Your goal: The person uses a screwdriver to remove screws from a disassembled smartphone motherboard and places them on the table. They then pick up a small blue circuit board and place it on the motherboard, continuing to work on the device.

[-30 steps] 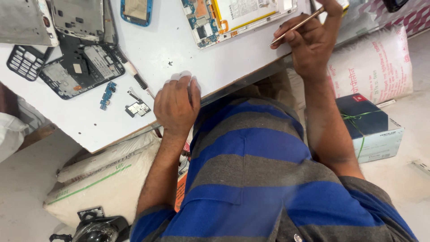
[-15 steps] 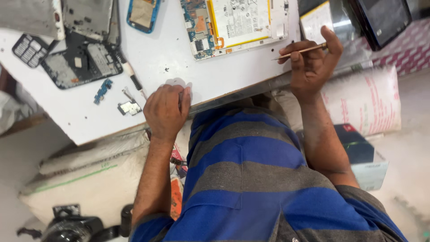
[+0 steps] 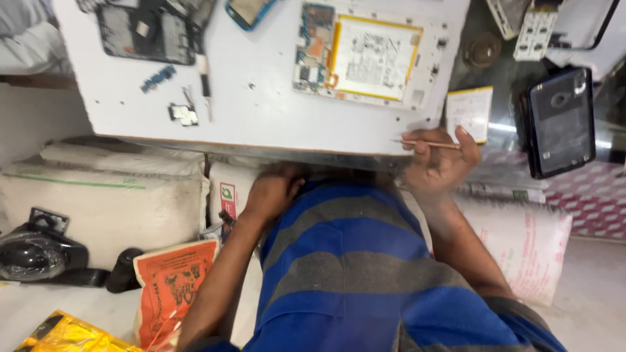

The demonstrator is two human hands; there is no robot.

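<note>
Copper-coloured and thin, a stick-like tool [image 3: 427, 144] is pinched between the thumb and fingers of the right hand [image 3: 440, 166], which sits closed around it at the near edge of the white table [image 3: 261, 104]; the tool lies almost level, its tip pointing toward the person's left, just under the table's edge. Just beyond the hand, on the table, lies an opened tablet [image 3: 365, 55] with its back removed, showing a pale battery framed in yellow and a strip of circuit board along its left side. Beside the hand, off the table's right end, a small white card [image 3: 468, 112] with a yellow top edge rests on a dark glass surface, and farther right lies a black phone case [image 3: 561, 120]. The left hand [image 3: 272, 192] is down below the table edge, curled loosely with its fingers tucked toward the blue and grey striped shirt [image 3: 352, 261]; I cannot tell whether it holds anything. Well apart from it, on the table's left part, sit a small metal part [image 3: 183, 114], a blue strip [image 3: 157, 78], a dark opened phone [image 3: 147, 32] and a blue-edged phone [image 3: 248, 12]. Below the table stand white sacks [image 3: 104, 195], an orange printed bag [image 3: 173, 287] and a black device [image 3: 36, 254].
</note>
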